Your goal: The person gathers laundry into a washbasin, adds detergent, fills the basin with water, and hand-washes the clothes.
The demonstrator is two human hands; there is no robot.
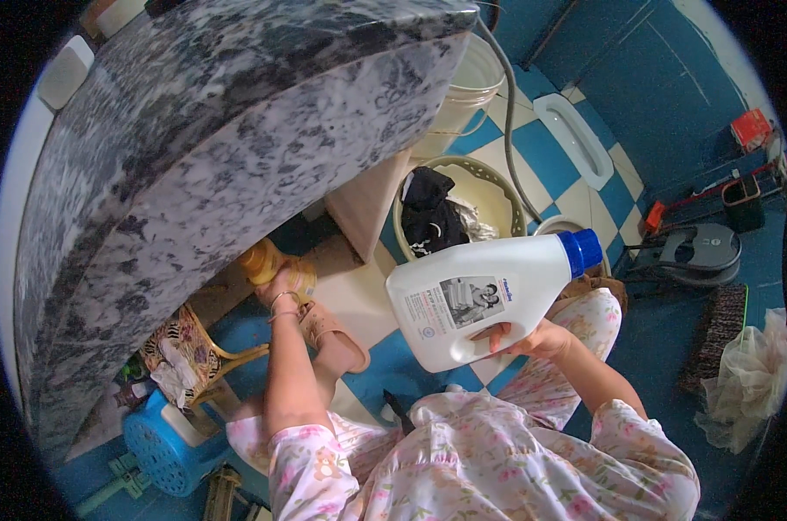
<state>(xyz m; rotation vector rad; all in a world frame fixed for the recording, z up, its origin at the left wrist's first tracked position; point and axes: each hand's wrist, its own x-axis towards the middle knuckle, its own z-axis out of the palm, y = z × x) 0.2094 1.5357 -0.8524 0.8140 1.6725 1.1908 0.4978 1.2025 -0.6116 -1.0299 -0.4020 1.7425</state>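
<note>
Your right hand (532, 337) gripped the white detergent bottle (484, 295) from beneath; it looked heavy and slick, best held by its handle. Your left hand (282, 291) closed on a yellow bottle (261, 260) under the bench (220, 130).

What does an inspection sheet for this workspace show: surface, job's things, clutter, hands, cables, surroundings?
Surface: speckled granite counter overhead at left; blue and white checked floor below.
Job's things: white jug with blue cap, held tilted; yellow bottle under the counter.
Clutter: basin holding dark clothes; white bucket; blue basket; brush; crumpled net.
Hands: right hand grips the jug from beneath; left hand reaches the yellow bottle, fingers mostly hidden.
Cables: grey hose running down past the bucket.
Surroundings: squat toilet; blue wall.
</note>
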